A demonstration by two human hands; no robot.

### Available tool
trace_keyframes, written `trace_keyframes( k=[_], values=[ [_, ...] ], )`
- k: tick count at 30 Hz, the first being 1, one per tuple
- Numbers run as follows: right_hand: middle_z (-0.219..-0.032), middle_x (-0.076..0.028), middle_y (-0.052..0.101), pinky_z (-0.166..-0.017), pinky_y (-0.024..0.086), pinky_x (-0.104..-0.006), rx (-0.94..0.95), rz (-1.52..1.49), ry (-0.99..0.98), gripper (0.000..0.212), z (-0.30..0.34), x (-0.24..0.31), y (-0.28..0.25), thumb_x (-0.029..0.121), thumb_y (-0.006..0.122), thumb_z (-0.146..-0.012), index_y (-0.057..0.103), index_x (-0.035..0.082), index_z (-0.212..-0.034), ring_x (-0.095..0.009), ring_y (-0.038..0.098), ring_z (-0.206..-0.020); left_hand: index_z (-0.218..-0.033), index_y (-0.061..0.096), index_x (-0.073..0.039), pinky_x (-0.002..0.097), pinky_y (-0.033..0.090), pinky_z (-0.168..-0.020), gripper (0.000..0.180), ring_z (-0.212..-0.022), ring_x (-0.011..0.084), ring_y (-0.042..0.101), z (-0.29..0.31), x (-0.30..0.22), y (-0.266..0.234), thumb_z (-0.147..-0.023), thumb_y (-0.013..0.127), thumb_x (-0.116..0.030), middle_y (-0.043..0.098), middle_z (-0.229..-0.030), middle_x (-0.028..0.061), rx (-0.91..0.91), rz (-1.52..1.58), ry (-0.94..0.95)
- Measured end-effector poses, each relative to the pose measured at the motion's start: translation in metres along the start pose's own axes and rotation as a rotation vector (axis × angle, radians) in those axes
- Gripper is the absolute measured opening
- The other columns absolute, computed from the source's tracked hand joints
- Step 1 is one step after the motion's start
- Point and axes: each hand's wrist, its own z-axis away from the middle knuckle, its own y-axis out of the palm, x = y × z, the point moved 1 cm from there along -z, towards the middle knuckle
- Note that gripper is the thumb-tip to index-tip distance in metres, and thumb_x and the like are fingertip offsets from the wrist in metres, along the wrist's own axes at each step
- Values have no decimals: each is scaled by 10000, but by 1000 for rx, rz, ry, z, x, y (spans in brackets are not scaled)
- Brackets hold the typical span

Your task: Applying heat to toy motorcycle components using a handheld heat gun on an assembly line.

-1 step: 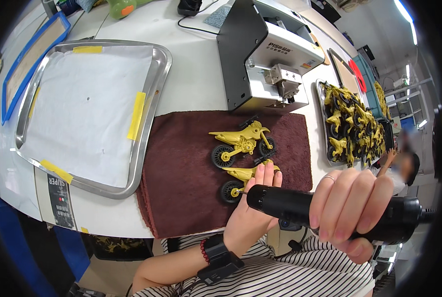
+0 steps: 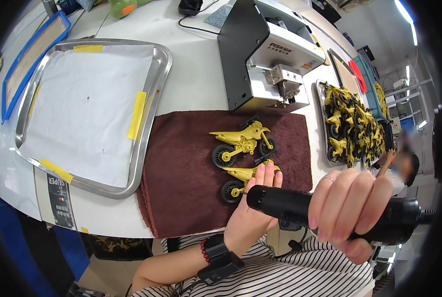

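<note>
The right hand (image 2: pixel 350 210) is closed firmly round a black power screwdriver (image 2: pixel 290 205), its fingers side by side over the body and the thumb curled beneath. The tool lies nearly level, pointing left, and its thin bit (image 2: pixel 243 192) meets or almost meets the yellow hub of a wheel on the nearer toy motorcycle (image 2: pixel 238 173); whether the tip is seated there, I cannot tell.

The left hand (image 2: pixel 250 213) is not clenched: its visible fingers are stretched out close together and laid over the front part of that same motorcycle, while the screwdriver crosses in front and hides some of the hand, including how the thumb sits.

The nearer motorcycle lies on its side on a brown cloth (image 2: pixel 181 163) spread over the white desk (image 2: pixel 193 69). Just beyond it, on the same cloth, a second motorcycle (image 2: pixel 243 141) lies alike, yellow with black wheels. A black and silver machine (image 2: pixel 285 49) stands behind the cloth, a paper-lined metal tray (image 2: pixel 164 64) sits to the left, and another tray (image 2: pixel 322 106) heaped with yellow and black motorcycles sits to the right
</note>
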Motion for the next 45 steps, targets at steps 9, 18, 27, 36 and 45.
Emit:
trace_keyframes(
  k=[9,18,27,36,45],
  values=[
    [-646,-58,591,-539,520,-255,-75,11,-24,250,2,5,8,9,687,-656,469,60,-768,-148,598,-543,-1270,389,9,386,327,-969,460,-1217,335,382,3,1,5,-847,382,-172,403,-1299,210,9,-214,30],
    [-651,-62,594,-549,523,-272,62,65,18,249,2,-4,9,9,685,-678,471,53,-799,-161,605,-558,-1276,374,18,394,327,-975,461,-1220,348,376,1,1,4,-854,374,-165,387,-1304,232,54,-191,36],
    [-650,-60,588,-565,531,-298,133,-2,86,249,-3,0,-5,-7,678,-691,469,57,-810,-173,617,-591,-1262,388,12,396,326,-976,441,-1219,340,384,4,3,4,-856,380,-160,392,-1305,223,66,-213,-10],
    [-716,-24,410,-690,321,-320,-327,233,-200,161,-48,33,-70,154,484,-728,413,66,-843,-142,402,-655,-1250,438,-68,337,338,-974,414,-1200,280,419,1,-3,-3,-845,408,-148,427,-1297,174,58,-367,9],
    [-679,-44,430,-685,371,-359,-357,265,-116,165,-55,11,-80,168,495,-734,436,55,-838,-172,440,-632,-1255,428,-61,333,346,-968,421,-1186,279,435,0,-2,-5,-844,403,-148,434,-1289,169,73,-339,-9]
  ],
)
